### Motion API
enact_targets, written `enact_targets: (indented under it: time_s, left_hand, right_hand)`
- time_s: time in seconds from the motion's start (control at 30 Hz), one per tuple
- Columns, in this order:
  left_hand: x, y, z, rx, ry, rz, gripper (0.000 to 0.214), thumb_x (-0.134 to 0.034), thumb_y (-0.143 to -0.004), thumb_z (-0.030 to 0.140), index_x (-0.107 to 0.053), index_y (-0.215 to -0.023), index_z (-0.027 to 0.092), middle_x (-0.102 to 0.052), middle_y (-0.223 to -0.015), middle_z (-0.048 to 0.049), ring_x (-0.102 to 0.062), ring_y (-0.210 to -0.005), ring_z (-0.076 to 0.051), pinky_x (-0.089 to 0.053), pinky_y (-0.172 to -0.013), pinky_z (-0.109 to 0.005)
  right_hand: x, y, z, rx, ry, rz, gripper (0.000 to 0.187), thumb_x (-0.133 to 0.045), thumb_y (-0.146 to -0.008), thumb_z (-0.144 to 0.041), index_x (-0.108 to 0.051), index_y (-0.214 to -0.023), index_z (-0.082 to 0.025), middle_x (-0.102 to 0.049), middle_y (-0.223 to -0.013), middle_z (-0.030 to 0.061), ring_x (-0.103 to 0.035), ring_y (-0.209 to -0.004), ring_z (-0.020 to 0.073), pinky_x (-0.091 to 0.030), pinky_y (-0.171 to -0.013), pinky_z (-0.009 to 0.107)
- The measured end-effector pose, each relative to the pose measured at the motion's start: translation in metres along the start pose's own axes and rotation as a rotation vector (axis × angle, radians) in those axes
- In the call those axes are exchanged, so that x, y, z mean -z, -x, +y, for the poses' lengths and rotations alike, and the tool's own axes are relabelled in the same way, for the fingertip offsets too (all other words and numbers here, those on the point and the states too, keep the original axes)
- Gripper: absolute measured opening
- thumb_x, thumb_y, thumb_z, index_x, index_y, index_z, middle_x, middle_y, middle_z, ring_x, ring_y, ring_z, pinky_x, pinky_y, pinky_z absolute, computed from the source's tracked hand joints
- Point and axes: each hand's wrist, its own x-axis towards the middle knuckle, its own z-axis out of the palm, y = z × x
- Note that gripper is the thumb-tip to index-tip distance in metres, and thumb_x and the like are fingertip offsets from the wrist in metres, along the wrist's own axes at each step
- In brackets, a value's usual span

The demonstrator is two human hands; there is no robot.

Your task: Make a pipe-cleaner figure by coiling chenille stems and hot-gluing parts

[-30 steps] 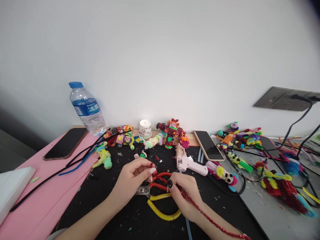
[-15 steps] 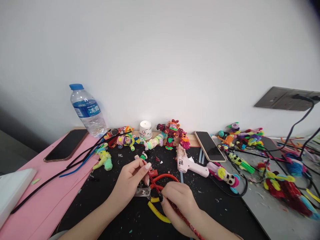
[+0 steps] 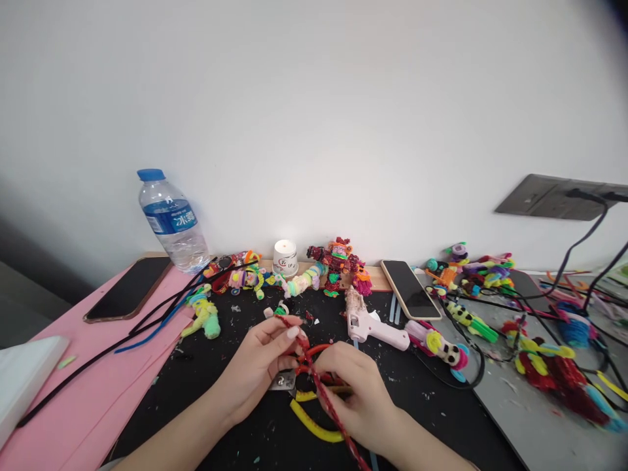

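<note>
My left hand [image 3: 260, 363] pinches the top end of a glittery red pipe cleaner [image 3: 328, 405] between thumb and fingertips, just above the black mat [image 3: 235, 405]. My right hand [image 3: 360, 392] is closed round the same stem lower down; the stem runs toward the bottom edge of the view. Under both hands lie pliers with red handles [image 3: 316, 350] and pliers with yellow handles [image 3: 314, 425]. A small metal part [image 3: 283, 381] shows beneath my left palm.
A pink glue gun [image 3: 375, 327] lies right of my hands. Several pipe-cleaner figures [image 3: 338, 261] line the wall, with a paper cup [image 3: 285, 257], a water bottle [image 3: 171, 222] and two phones [image 3: 409, 288] [image 3: 130, 288]. Cables and more figures [image 3: 554, 360] crowd the right side.
My right hand slid left and closer along the red stem toward my left hand. My left hand shifted slightly, keeping its pinch on the stem's end.
</note>
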Motion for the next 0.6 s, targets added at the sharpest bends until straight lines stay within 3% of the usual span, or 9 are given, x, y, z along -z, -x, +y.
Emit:
enact_targets:
  time_s: [0.17,0.3,0.43,0.6]
  left_hand:
    - [0.009,-0.005,0.008,-0.066,0.006,0.094,0.033,-0.075,-0.072,0.027,-0.065,-0.101,0.017,-0.060,-0.073,0.0014,-0.055,-0.063,-0.006,-0.052,-0.057,-0.017]
    - [0.013,-0.008,0.009,-0.074,-0.008,0.064,0.022,-0.073,-0.075,0.025,-0.063,-0.092,0.015,-0.058,-0.071,0.0020,-0.054,-0.062,-0.005,-0.051,-0.057,-0.015]
    - [0.012,-0.009,0.005,-0.042,-0.021,-0.010,0.019,-0.071,-0.077,0.026,-0.055,-0.081,0.015,-0.059,-0.071,0.0024,-0.055,-0.060,-0.005,-0.050,-0.058,-0.016]
    - [0.005,-0.004,0.003,-0.013,-0.091,-0.101,0.023,-0.065,-0.081,0.033,-0.048,-0.082,0.017,-0.060,-0.072,0.0016,-0.053,-0.054,-0.005,-0.045,-0.051,-0.015]
  right_hand:
    - [0.014,-0.002,0.017,-0.048,0.118,0.069,0.036,-0.043,-0.074,-0.001,-0.054,-0.103,-0.020,-0.060,-0.098,0.0064,-0.055,-0.094,0.0191,-0.045,-0.084,0.033]
    - [0.039,0.001,0.041,-0.260,0.423,0.164,0.048,-0.042,-0.067,0.000,-0.052,-0.109,-0.019,-0.053,-0.113,0.0104,-0.049,-0.109,0.0245,-0.040,-0.094,0.040]
    - [0.055,0.013,0.057,-0.468,0.688,0.014,0.057,-0.047,-0.065,-0.009,-0.049,-0.121,-0.022,-0.050,-0.119,0.0117,-0.047,-0.111,0.0313,-0.039,-0.088,0.049]
    - [0.058,0.019,0.064,-0.565,0.705,-0.070,0.048,-0.049,-0.068,-0.016,-0.054,-0.116,-0.022,-0.062,-0.109,0.0090,-0.054,-0.104,0.0302,-0.038,-0.086,0.048]
